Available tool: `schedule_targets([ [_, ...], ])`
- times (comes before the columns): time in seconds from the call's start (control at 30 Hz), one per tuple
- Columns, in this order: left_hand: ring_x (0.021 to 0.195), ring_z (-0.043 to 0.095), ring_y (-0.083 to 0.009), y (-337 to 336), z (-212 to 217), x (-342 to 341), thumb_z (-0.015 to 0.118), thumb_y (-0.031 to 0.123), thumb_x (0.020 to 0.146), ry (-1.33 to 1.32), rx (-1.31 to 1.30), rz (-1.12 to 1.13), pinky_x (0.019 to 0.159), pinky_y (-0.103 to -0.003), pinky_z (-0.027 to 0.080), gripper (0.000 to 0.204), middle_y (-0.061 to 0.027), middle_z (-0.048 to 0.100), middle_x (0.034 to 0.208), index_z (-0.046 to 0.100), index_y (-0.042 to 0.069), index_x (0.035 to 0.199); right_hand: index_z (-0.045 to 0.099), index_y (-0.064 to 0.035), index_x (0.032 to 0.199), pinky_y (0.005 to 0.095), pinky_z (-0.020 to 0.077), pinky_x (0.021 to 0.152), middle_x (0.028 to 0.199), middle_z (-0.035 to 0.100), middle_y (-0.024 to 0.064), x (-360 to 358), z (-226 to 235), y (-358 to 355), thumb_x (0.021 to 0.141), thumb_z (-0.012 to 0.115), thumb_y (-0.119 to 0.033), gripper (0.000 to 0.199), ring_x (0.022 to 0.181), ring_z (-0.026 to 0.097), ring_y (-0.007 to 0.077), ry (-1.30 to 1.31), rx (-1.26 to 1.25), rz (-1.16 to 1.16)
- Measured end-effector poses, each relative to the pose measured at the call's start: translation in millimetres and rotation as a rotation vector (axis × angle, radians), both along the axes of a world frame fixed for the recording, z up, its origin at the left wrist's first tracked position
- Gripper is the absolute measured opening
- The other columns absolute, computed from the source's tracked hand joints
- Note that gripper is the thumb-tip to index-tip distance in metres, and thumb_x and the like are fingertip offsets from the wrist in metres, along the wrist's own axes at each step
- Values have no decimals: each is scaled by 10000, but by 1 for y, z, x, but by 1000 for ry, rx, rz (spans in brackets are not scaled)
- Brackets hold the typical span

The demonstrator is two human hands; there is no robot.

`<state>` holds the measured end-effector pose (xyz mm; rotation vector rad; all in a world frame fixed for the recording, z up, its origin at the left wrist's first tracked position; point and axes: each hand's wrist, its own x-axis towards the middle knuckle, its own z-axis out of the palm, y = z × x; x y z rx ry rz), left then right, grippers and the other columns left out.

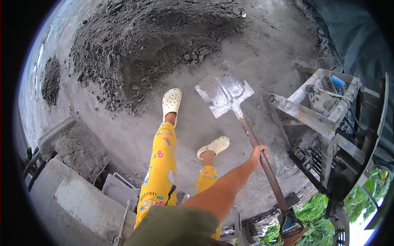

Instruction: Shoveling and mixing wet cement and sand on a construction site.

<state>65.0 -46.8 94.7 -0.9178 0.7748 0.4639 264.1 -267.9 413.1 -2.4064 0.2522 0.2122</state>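
Observation:
Both my hands are on one shovel (pixel 267 170), held slantwise at my right side. My left hand (pixel 258 154) wraps around the middle of its brown shaft, the arm reaching across in front of me. Down at the handle end, my right hand (pixel 296 236) is closed at the dark grip and only partly visible. The wide metal blade (pixel 225 91) points away from me, scraped shiny, with no load on it. Whether the blade touches the ground cannot be told. Beyond it to the left rises a heap of grey sand and stones (pixel 135 45).
My feet in cream clogs (pixel 172 100) stand between heap and shovel. A metal machine frame (pixel 324 102) is close on the right, beside a dark tarp (pixel 353 37). A smaller dark pile (pixel 51 81) lies far left; a grey slab (pixel 78 194) and more sand (pixel 80 149) are near left.

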Motion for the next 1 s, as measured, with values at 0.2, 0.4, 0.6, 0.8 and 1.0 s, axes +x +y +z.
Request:
schedule_targets([
  [0.2,503,453,-162,152,-117,-217,559,177,638,313,98,87,536,-330,394,178,-4,423,546,391,126,610,381,-153,617,245,321,359,459,364,-5,-113,-188,190,722,446,-563,428,370,358,123,389,122,133],
  [0.4,484,444,-150,162,-101,-263,539,166,641,433,73,70,495,-311,391,139,-1,415,548,409,117,629,376,-138,617,251,325,345,439,360,5,-163,-182,182,728,424,-554,433,359,367,134,465,136,130],
  [0.6,484,439,-147,138,-54,-297,532,165,635,527,10,-34,492,-308,386,137,-1,409,533,409,120,594,372,-134,609,279,342,334,424,361,17,-196,-151,143,731,413,-552,438,345,375,151,536,71,61],
  [0.8,482,432,-150,121,-20,-385,534,169,632,705,11,-86,474,-295,384,134,-2,413,534,417,119,593,380,-134,600,289,358,339,424,376,30,-251,-172,111,730,418,-547,434,346,396,165,808,103,-51],
  [1.0,469,427,-134,131,5,-511,524,114,658,1064,97,-94,441,-247,392,116,-4,415,532,423,111,603,377,-141,561,311,342,352,429,370,24,-339,-212,151,702,421,-576,460,352,389,182,1153,-49,-96],
])
